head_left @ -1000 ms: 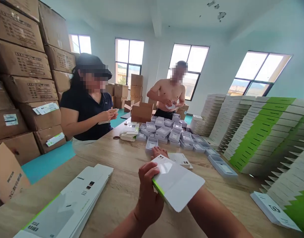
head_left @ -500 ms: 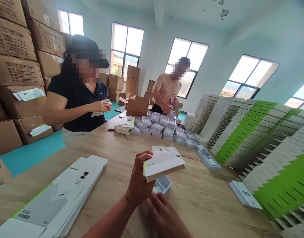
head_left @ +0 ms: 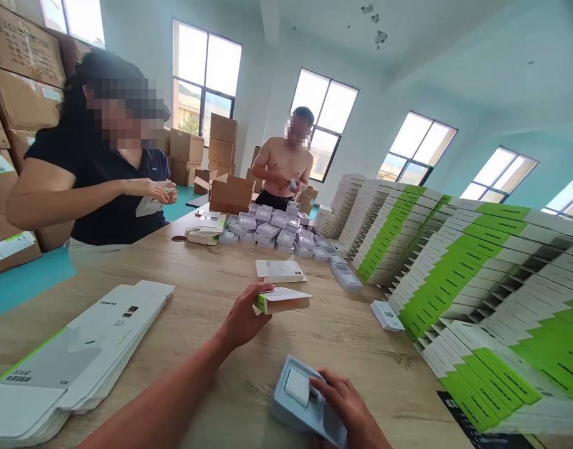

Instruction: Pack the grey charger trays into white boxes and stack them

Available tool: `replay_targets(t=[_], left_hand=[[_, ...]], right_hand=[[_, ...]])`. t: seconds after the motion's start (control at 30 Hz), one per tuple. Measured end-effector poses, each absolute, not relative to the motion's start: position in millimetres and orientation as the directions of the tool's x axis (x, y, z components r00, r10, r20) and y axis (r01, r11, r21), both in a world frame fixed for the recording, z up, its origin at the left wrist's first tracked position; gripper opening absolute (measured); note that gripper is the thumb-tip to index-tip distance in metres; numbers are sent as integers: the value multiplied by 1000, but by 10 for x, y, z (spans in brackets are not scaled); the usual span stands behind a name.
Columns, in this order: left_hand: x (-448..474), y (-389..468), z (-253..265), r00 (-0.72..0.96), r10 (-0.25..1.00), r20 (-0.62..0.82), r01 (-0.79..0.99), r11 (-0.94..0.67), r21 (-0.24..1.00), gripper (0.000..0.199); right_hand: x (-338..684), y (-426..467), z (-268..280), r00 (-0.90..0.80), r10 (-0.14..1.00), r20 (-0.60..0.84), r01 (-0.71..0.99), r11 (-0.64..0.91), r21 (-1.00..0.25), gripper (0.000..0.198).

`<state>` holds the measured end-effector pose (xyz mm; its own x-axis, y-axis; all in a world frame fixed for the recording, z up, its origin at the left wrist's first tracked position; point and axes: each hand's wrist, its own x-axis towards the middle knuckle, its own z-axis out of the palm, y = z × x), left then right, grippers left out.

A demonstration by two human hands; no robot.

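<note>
My left hand (head_left: pixel 244 317) is closed around the edge of a small white and green carton (head_left: pixel 286 304), held over the table with its open side towards me. My right hand (head_left: pixel 345 402) grips a pale plastic tray (head_left: pixel 286 405) near the table's front. Its fingertips reach inside, beside a white square piece (head_left: pixel 297 388) sitting in the tray. Just beyond the held carton lies another white carton (head_left: pixel 280 270). A stack of flattened white cartons (head_left: pixel 90 355) with grey and green print is at my left.
Several similar trays (head_left: pixel 267 227) are heaped at the far end, by a small carton pile (head_left: pixel 204 227). Tall rows of white and green boxes (head_left: pixel 473 255) line the right side. A small white box (head_left: pixel 387 315) lies beside them. Two people work across the table; brown boxes (head_left: pixel 27 87) stand behind.
My right hand has moved right and nearer with the tray. The left hand has lowered, and the two cartons are now apart, one lying on the table. The view has turned right.
</note>
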<state>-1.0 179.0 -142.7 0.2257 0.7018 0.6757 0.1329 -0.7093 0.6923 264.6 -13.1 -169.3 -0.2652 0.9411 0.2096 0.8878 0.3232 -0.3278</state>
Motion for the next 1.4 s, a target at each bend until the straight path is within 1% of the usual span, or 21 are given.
replay_targets(t=[0.07, 0.13, 0.27, 0.43, 0.53, 0.63, 0.7, 0.77, 0.8, 0.87, 0.93, 0.97, 1.0, 1.03, 1.07, 1.13, 1.17, 1.2, 1.23, 1.3, 1.4], left_hand=[[20, 1791, -1439, 251, 680, 689, 144, -730, 668, 53], [61, 1769, -1437, 284, 652, 703, 146, -754, 641, 47], [144, 1674, -1420, 327, 609, 723, 173, -791, 587, 41], [158, 1606, -1422, 320, 582, 748, 249, -813, 526, 45], [119, 1607, -1424, 307, 574, 759, 276, -817, 506, 46], [89, 1587, -1402, 321, 562, 763, 260, -826, 499, 48], [89, 1560, -1375, 339, 557, 758, 229, -830, 508, 48], [108, 1529, -1340, 350, 567, 746, 188, -823, 537, 45], [123, 1510, -1320, 356, 577, 735, 164, -813, 559, 43], [161, 1446, -1276, 378, 603, 702, 107, -782, 614, 39], [205, 1315, -1228, 424, 631, 650, 48, -732, 679, 35], [226, 1216, -1206, 456, 636, 622, 26, -708, 705, 34], [245, 1094, -1187, 500, 640, 583, -4, -671, 741, 33], [260, 953, -1172, 556, 645, 525, -45, -607, 793, 35], [270, 800, -1163, 616, 643, 455, -90, -516, 852, 38], [273, 494, -1162, 705, 640, 306, -182, -254, 950, 47], [268, 360, -1171, 703, 659, 267, -220, -156, 963, 51], [258, 247, -1186, 664, 703, 254, -256, -106, 961, 55], [247, 161, -1209, 595, 758, 268, -284, -114, 952, 59], [216, 64, -1278, 431, 841, 327, -312, -201, 929, 64], [142, 58, -1406, 296, 852, 431, -237, -372, 898, 54]], right_hand=[[2610, -263, -1390, -195, 939, 283, 855, 304, -420, 73], [2537, -307, -1052, -83, 942, 326, 848, 238, -474, 66], [2345, -217, -595, 66, 927, 368, 862, 133, -489, 50], [2079, -110, -549, 148, 890, 430, 917, 40, -398, 46], [1982, -107, -543, 152, 886, 438, 933, 17, -359, 44], [1938, -112, -505, 119, 901, 418, 931, 45, -362, 41], [1903, -101, -512, 133, 899, 418, 912, 54, -406, 40], [1854, -75, -564, 196, 856, 477, 862, 81, -500, 41], [1830, -61, -602, 225, 815, 533, 822, 135, -553, 43], [1810, -46, -685, 266, 697, 666, 721, 315, -617, 47], [1851, -75, -750, 276, 608, 744, 631, 470, -618, 54], [1895, -112, -771, 271, 607, 747, 594, 505, -626, 60], [1949, -162, -786, 258, 643, 721, 558, 511, -654, 67], [2008, -224, -798, 232, 709, 667, 514, 493, -702, 73], [2066, -293, -811, 198, 781, 592, 458, 460, -761, 77], [2158, -429, -857, 145, 881, 451, 332, 386, -861, 80], [2187, -483, -897, 136, 901, 412, 277, 364, -889, 80], [2204, -521, -952, 144, 905, 401, 236, 363, -902, 79], [2211, -543, -1022, 165, 895, 415, 210, 379, -901, 76], [2206, -542, -1194, 216, 858, 466, 201, 427, -881, 64], [2194, -475, -1450, 240, 815, 528, 244, 475, -845, 47]])
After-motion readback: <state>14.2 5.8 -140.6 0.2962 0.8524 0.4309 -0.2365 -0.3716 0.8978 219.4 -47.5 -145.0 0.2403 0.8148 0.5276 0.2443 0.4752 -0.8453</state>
